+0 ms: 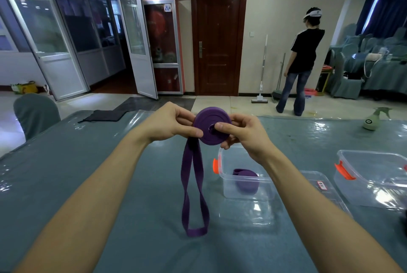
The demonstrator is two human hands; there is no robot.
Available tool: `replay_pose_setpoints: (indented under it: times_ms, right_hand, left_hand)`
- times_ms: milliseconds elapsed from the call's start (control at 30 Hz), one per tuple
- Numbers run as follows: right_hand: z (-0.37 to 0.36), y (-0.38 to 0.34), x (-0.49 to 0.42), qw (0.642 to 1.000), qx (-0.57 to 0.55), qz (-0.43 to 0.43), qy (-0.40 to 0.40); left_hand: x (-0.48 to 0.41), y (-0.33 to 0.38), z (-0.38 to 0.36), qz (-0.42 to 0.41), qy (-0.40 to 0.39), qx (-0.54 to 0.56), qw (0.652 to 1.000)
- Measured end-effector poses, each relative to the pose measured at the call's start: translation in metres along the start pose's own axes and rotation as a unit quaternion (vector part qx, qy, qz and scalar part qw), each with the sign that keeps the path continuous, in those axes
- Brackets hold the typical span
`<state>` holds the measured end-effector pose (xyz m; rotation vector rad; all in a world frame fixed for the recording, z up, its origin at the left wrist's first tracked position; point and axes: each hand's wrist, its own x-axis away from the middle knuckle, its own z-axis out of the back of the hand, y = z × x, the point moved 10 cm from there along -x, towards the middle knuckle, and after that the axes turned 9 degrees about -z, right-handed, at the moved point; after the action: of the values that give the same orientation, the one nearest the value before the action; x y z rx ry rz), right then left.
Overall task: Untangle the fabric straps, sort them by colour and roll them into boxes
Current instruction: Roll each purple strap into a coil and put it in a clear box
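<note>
We see the table [66, 162], teal under clear plastic. A dark cloth [103, 115] lies at its far edge and a spray bottle [374, 119] far right. Toward the right edge sit a clear box [229, 186], a flat lid [326, 195] and a second clear box [374, 175].

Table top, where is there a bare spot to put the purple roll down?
Bare cloth lies on the table left of the hanging purple strap, out to the dark cloth. Another patch lies between the spray bottle and the empty box. Near right is crowded: that box, the lid, the box holding a roll.
</note>
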<state>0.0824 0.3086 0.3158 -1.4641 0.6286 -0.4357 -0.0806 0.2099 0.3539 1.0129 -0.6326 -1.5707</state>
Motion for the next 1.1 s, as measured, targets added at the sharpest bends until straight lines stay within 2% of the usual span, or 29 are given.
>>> replay_pose_setpoints:
  times_ms: [67, 167, 267, 367, 433, 500, 567, 633, 733, 833, 900, 1000, 1100]
  right_hand:
    - [-0.002, 0.003, 0.001, 1.0, 0.013, -0.012, -0.024]
    - [-0.003, 0.004, 0.002, 0.991, 0.108, -0.04, -0.061]
    - [0.002, -0.002, -0.002, 0.973, 0.229, -0.015, -0.008]
    - [-0.004, 0.009, 0.003, 0.968, 0.251, -0.016, 0.002]
    - [-0.014, 0.012, 0.008, 0.944, 0.33, -0.007, -0.022]
    - [-0.023, 0.009, 0.007, 0.901, 0.432, -0.001, -0.036]
    - [-0.028, 0.002, 0.002, 0.884, 0.466, 0.007, -0.037]
    - [-0.023, -0.008, -0.001, 0.906, 0.422, 0.02, -0.019]
    - [0.004, -0.012, -0.001, 0.971, 0.237, 0.01, 0.015]
    - [0.021, -0.012, 0.0, 0.994, 0.103, 0.01, 0.032]
    - [0.024, -0.012, -0.002, 0.997, 0.058, 0.015, 0.04]
    - [0.024, -0.006, -0.003, 0.998, 0.028, 0.018, 0.045]
    - [0.021, 0.005, -0.003, 0.999, 0.019, 0.007, 0.034]
  left_hand:
    - [0.002, -0.004, -0.001, 0.012, 0.006, -0.014, 1.0]
    - [0.001, -0.007, -0.007, 0.032, -0.038, -0.098, 0.994]
    - [-0.002, -0.006, -0.013, 0.044, -0.061, -0.177, 0.981]
    - [-0.005, -0.001, -0.014, 0.048, -0.081, -0.237, 0.967]
    - [-0.006, 0.005, -0.018, 0.042, -0.104, -0.306, 0.945]
    - [-0.011, 0.013, -0.026, 0.027, -0.126, -0.387, 0.913]
    - [-0.016, 0.019, -0.032, 0.012, -0.135, -0.421, 0.897]
    - [-0.018, 0.019, -0.028, -0.006, -0.116, -0.36, 0.926]
    - [-0.008, 0.008, 0.0, -0.018, -0.008, -0.128, 0.992]
    - [0.003, -0.006, 0.01, -0.038, 0.069, 0.026, 0.997]
    - [0.004, -0.01, 0.005, -0.042, 0.087, 0.052, 0.994]
    - [0.002, -0.011, 0.006, -0.038, 0.114, 0.033, 0.992]
    - [0.0, -0.012, 0.007, -0.021, 0.105, 0.022, 0.994]
